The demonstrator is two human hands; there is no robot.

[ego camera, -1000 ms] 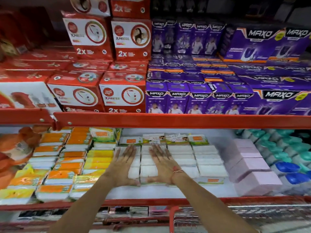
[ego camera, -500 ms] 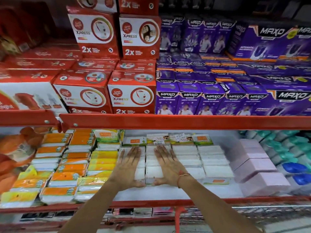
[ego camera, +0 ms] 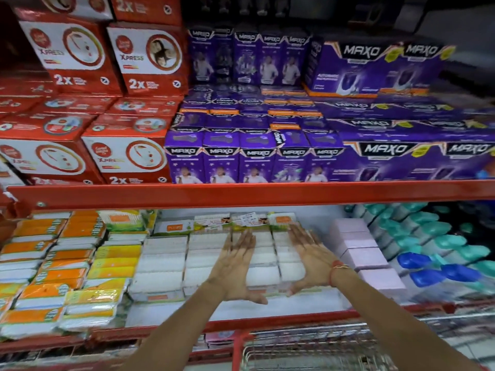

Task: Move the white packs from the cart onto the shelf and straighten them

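Several white packs (ego camera: pixel 160 266) lie in rows on the white lower shelf (ego camera: pixel 294 306), under the red beam. My left hand (ego camera: pixel 235 266) lies flat with fingers spread on the packs in the middle rows. My right hand (ego camera: pixel 310 258), a red thread at its wrist, presses flat on the rightmost row of white packs (ego camera: pixel 267 274). Both thumbs point inward along the front edge of that row. Neither hand holds a pack. The wire cart (ego camera: pixel 308 349) with a red rim stands below, under my arms.
Orange and yellow packs (ego camera: pixel 69 263) fill the shelf's left part. Pale pink boxes (ego camera: pixel 367 258) and teal and blue bottles (ego camera: pixel 439 253) stand to the right. Red boxes (ego camera: pixel 126 159) and purple boxes (ego camera: pixel 257 159) fill the upper shelf above the red beam (ego camera: pixel 267 194).
Both hands have shifted right along the white packs, from the left and middle rows to the middle and right rows. They stay flat and spread. The view has shifted too.
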